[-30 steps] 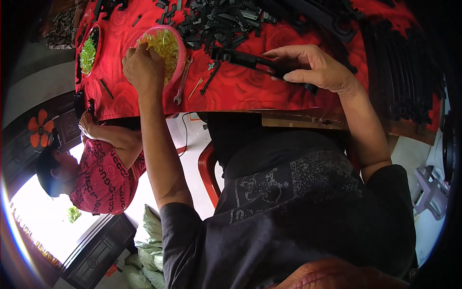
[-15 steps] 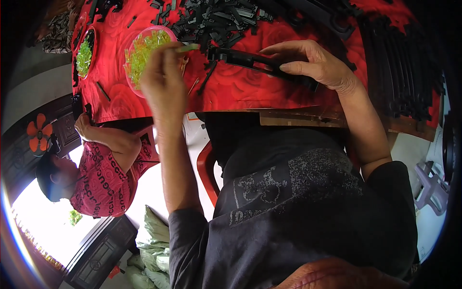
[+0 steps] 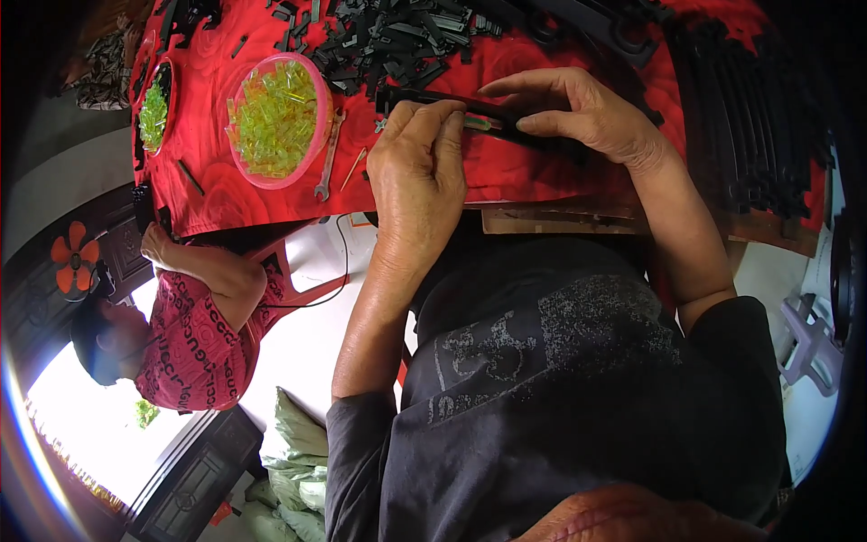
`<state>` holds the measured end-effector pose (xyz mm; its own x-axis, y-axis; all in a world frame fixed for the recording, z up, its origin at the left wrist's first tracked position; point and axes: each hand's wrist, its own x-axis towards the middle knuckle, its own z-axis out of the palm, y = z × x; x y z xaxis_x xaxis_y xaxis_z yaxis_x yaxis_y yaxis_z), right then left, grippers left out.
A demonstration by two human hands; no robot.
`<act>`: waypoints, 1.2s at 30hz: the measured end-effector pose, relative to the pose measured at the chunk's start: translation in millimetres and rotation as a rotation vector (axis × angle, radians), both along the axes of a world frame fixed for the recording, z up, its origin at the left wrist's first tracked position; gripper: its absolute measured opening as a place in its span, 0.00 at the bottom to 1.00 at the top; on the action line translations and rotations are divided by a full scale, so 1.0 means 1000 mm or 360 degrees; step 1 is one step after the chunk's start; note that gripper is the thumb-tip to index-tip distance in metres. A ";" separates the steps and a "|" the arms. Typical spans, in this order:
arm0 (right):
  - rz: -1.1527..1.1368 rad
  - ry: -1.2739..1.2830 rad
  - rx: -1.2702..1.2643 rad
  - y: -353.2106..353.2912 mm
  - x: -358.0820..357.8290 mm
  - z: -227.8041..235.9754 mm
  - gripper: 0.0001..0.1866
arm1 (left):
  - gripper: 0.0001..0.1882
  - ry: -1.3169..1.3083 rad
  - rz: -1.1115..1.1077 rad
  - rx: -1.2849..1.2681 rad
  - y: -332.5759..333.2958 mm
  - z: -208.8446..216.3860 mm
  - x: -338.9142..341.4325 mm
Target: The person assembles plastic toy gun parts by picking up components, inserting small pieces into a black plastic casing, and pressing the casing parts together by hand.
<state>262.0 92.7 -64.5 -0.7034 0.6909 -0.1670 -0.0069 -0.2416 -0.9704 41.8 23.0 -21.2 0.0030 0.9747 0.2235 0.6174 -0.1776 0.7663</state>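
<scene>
My right hand (image 3: 591, 117) grips the right part of a long black plastic frame (image 3: 424, 94), thumb on the near side and fingers over the far side. The frame lies crosswise above the red tablecloth (image 3: 406, 194). Fingers pinched, my left hand (image 3: 417, 167) is at the frame's left half. From its fingertips a small clear yellow-green block (image 3: 479, 122) sticks out, lying along the frame's slot. Whether it is fully seated cannot be seen. To the left, a pink-rimmed bowl (image 3: 321, 135) holds many such blocks.
A wrench (image 3: 330, 163) and a thin stick (image 3: 354, 168) lie beside the bowl. Small black parts (image 3: 397, 41) are heaped behind. Long black frames (image 3: 745, 126) are stacked at right. A second bowl (image 3: 170, 99) stands far left, near a seated person (image 3: 199, 325).
My left hand has moved right from above the bowl to the black frame, bringing the yellow-green block down into its slot area. My right hand stays almost in place on the frame.
</scene>
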 end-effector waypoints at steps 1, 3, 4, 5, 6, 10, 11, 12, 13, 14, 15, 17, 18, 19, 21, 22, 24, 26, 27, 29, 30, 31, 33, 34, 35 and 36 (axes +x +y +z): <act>-0.0056 0.0061 -0.0025 -0.001 0.000 -0.001 0.25 | 0.05 0.0017 0.0011 0.0005 -0.001 0.000 0.002; -0.0047 0.0058 -0.0031 0.000 -0.001 0.000 0.25 | 0.05 0.0033 0.0020 0.0009 -0.002 -0.002 0.004; -0.0034 0.0056 -0.0037 0.001 -0.001 0.000 0.25 | 0.05 0.0031 0.0023 -0.0018 -0.002 -0.004 0.004; -0.0035 0.0055 -0.0037 0.002 0.000 0.001 0.25 | 0.05 0.0029 0.0025 -0.0044 -0.002 -0.005 0.005; 0.0014 0.0005 -0.0021 0.003 0.000 0.003 0.26 | 0.05 0.0028 0.0024 -0.0045 -0.002 -0.005 0.006; 0.0029 -0.0021 0.0027 0.001 -0.001 0.005 0.28 | 0.06 0.0085 0.0052 -0.0085 -0.004 -0.002 0.009; 0.0027 -0.0021 0.0027 0.001 0.000 0.006 0.28 | 0.06 0.0111 0.0060 -0.0098 -0.004 -0.002 0.009; 0.0041 -0.0047 0.0034 0.001 0.000 0.007 0.28 | 0.06 0.0111 0.0058 -0.0099 -0.004 -0.003 0.009; 0.0057 -0.0073 0.0041 0.001 0.001 0.007 0.28 | 0.06 0.0144 0.0064 -0.0089 -0.004 -0.002 0.009; 0.0055 -0.0072 0.0041 0.001 0.000 0.007 0.28 | 0.06 0.0177 0.0071 -0.0079 -0.004 -0.002 0.010; 0.0048 -0.0047 0.0020 0.001 0.000 0.007 0.28 | 0.06 0.0178 0.0070 -0.0079 -0.005 -0.002 0.010; 0.0040 -0.0024 -0.0001 0.000 0.000 0.006 0.28 | 0.06 0.0213 0.0105 -0.0118 -0.005 -0.001 0.012; 0.0016 0.0002 0.0013 0.000 0.001 0.005 0.27 | 0.06 0.0212 0.0104 -0.0119 -0.005 -0.002 0.013; -0.0008 0.0029 0.0028 0.000 0.001 0.005 0.25 | 0.07 0.0186 0.0109 -0.0105 -0.006 -0.003 0.014; -0.0010 0.0026 0.0027 0.001 0.000 0.005 0.25 | 0.07 0.0160 0.0113 -0.0091 -0.006 -0.005 0.014; -0.0012 0.0021 0.0024 0.001 0.001 0.004 0.25 | 0.08 0.0172 0.0109 -0.0066 -0.006 -0.006 0.015; 0.0004 0.0015 0.0029 0.000 0.001 0.003 0.26 | 0.08 0.0182 0.0105 -0.0043 -0.007 -0.007 0.015; 0.0022 0.0012 0.0035 0.001 0.001 0.003 0.27 | 0.10 0.0176 0.0113 -0.0018 -0.008 -0.008 0.015; 0.0030 0.0000 0.0028 0.001 0.001 0.004 0.27 | 0.10 0.0177 0.0113 -0.0018 -0.009 -0.009 0.015; 0.0036 -0.0014 0.0021 0.001 0.001 0.005 0.27 | 0.13 0.0213 0.0066 0.0082 -0.010 -0.011 0.016; 0.0004 0.0028 -0.0001 0.000 0.001 0.004 0.26 | 0.13 0.0213 0.0064 0.0082 -0.011 -0.010 0.017; -0.0028 0.0069 -0.0023 0.000 0.000 0.004 0.25 | 0.15 0.0224 0.0088 0.0048 -0.012 -0.009 0.019; -0.0038 0.0079 -0.0013 0.000 0.001 0.003 0.25 | 0.17 0.0235 0.0110 0.0014 -0.014 -0.008 0.020; -0.0043 0.0090 -0.0004 0.000 0.000 0.002 0.25 | 0.18 0.0233 0.0105 0.0004 -0.014 -0.009 0.019; -0.0043 0.0090 -0.0004 0.000 0.000 0.003 0.25 | 0.19 0.0232 0.0100 -0.0005 -0.015 -0.009 0.019; -0.0042 0.0074 -0.0005 0.000 0.000 0.005 0.25 | 0.19 0.0233 0.0101 -0.0005 -0.015 -0.009 0.018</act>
